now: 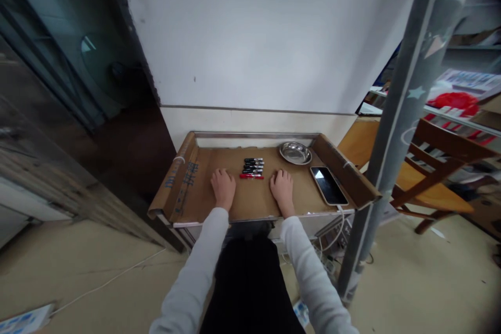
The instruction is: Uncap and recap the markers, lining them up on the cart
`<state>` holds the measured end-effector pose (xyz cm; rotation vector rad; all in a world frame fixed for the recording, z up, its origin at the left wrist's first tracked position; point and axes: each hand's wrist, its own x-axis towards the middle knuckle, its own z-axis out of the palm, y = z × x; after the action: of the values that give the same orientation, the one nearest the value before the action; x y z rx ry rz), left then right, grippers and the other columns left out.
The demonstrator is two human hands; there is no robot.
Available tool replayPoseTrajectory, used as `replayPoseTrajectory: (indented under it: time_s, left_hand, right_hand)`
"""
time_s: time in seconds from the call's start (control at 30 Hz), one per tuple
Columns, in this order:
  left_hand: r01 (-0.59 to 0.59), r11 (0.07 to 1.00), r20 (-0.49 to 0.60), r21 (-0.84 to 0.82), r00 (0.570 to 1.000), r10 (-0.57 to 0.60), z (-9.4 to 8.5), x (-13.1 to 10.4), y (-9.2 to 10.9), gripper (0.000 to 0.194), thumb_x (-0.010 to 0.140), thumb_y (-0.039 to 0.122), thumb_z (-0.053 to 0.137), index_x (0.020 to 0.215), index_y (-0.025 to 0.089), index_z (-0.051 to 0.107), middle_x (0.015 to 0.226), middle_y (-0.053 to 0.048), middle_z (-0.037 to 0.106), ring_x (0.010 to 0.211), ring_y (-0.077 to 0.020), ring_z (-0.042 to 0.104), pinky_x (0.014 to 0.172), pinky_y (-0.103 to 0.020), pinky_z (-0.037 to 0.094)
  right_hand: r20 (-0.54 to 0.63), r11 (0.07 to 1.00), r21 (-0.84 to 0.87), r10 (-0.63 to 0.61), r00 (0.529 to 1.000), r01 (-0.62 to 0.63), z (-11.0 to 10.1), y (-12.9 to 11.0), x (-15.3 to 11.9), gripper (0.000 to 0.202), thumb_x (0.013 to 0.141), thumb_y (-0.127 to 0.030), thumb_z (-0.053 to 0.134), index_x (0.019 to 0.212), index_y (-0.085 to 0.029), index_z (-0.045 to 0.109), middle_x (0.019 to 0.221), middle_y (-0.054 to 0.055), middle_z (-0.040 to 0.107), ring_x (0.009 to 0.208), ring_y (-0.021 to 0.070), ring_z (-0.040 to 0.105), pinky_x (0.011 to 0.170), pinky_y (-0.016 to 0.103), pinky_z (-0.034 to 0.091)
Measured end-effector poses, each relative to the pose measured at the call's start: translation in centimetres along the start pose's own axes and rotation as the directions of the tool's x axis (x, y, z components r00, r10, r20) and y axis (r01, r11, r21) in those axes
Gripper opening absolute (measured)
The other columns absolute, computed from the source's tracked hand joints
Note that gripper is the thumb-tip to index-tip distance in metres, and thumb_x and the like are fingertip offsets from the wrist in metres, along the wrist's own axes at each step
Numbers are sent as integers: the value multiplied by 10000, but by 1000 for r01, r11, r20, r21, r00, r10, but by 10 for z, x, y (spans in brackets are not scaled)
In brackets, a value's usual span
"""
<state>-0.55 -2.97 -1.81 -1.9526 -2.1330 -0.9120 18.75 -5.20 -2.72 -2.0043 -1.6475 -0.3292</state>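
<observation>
Both hands rest palm down on a cardboard-covered table (250,203). My left hand (223,187) lies left of a row of pens, its fingers pointing away from me and nothing in it. On the other side of the row is my right hand (282,188), also flat and holding nothing. Between them, several black pens (253,165) lie sideways, stacked one behind another, with a red pen (251,177) nearest to me. Neither hand touches the pens. A round metal dish (295,153) sits at the back right, and a phone (329,186) lies in front of it.
Raised cardboard flaps edge the table at left (172,180) and right (346,167). A white cable (341,224) hangs from the phone over the front edge. A grey metal post (395,115) stands at the right, with a wooden chair (438,177) beyond. A white wall is behind.
</observation>
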Motion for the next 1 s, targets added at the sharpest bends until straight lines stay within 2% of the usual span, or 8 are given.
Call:
replayPoseTrajectory:
  time_s: [0.07, 0.17, 0.53, 0.7, 0.83, 0.87, 0.93, 1.0]
  left_hand:
    - [22, 999, 3, 45, 1000, -22, 0, -1, 0, 223, 813, 174, 424, 998, 116, 533, 1009, -139, 549, 964, -273, 498, 803, -392, 401]
    - [-23, 997, 38, 79, 999, 20, 0, -2, 0, 226, 818, 176, 409, 999, 115, 529, 1017, -142, 547, 988, -275, 488, 815, -392, 396]
    - [-15, 994, 78, 105, 997, 6, -3, -1, 3, 241, 825, 194, 388, 1012, 123, 522, 1043, -144, 530, 1004, -281, 475, 819, -410, 387]
    - [-24, 997, 52, 67, 998, 20, -2, -1, 2, 216, 812, 183, 409, 985, 121, 523, 1021, -152, 537, 987, -296, 477, 810, -430, 391]
    - [-26, 998, -3, -62, 1000, 26, -1, 2, 1, 248, 804, 151, 418, 1036, 119, 501, 1025, -153, 540, 977, -290, 482, 815, -440, 394]
    - [-55, 992, -19, -113, 998, 54, -1, 2, 2, 256, 808, 145, 416, 1051, 123, 495, 1029, -147, 541, 975, -279, 483, 826, -433, 394]
    - [-203, 954, -19, -220, 979, 203, -3, 3, 3, 235, 825, 145, 410, 1040, 147, 507, 1017, -121, 548, 962, -247, 488, 852, -404, 395]
    - [-389, 869, 26, -306, 909, 416, -3, 3, 4, 195, 841, 156, 410, 985, 180, 538, 978, -84, 555, 938, -216, 495, 867, -370, 397]
  right_hand:
    - [26, 1000, -28, 13, 1000, -13, 0, -1, 0, 228, 863, -219, 369, 990, -113, 526, 998, 150, 570, 924, 244, 483, 777, 336, 338]
    - [49, 999, -52, 17, 999, -14, -1, -2, 0, 219, 866, -218, 362, 972, -119, 526, 988, 144, 571, 922, 243, 481, 773, 335, 328]
    - [64, 998, -67, 19, 998, -15, -2, -3, 0, 214, 866, -218, 363, 973, -125, 523, 998, 142, 572, 924, 239, 478, 771, 332, 320]
    - [13, 999, -31, -13, 1000, 13, 2, 0, -1, 212, 864, -214, 359, 953, -124, 530, 963, 151, 579, 895, 240, 486, 768, 340, 332]
    - [9, 999, 20, -28, 1000, 28, 1, 0, 1, 204, 863, -196, 356, 936, -125, 532, 941, 156, 581, 881, 245, 492, 770, 355, 339]
    - [20, 998, 40, -46, 999, 46, 0, -1, 2, 205, 865, -191, 349, 927, -126, 533, 928, 150, 581, 872, 241, 493, 771, 353, 341]
    - [43, 985, 107, -139, 989, 134, -4, -3, 3, 207, 870, -183, 338, 907, -140, 538, 903, 123, 581, 855, 224, 494, 774, 338, 349]
    - [57, 946, 189, -279, 959, 264, -9, -5, 4, 208, 874, -181, 340, 903, -162, 545, 892, 90, 575, 851, 204, 492, 782, 314, 356]
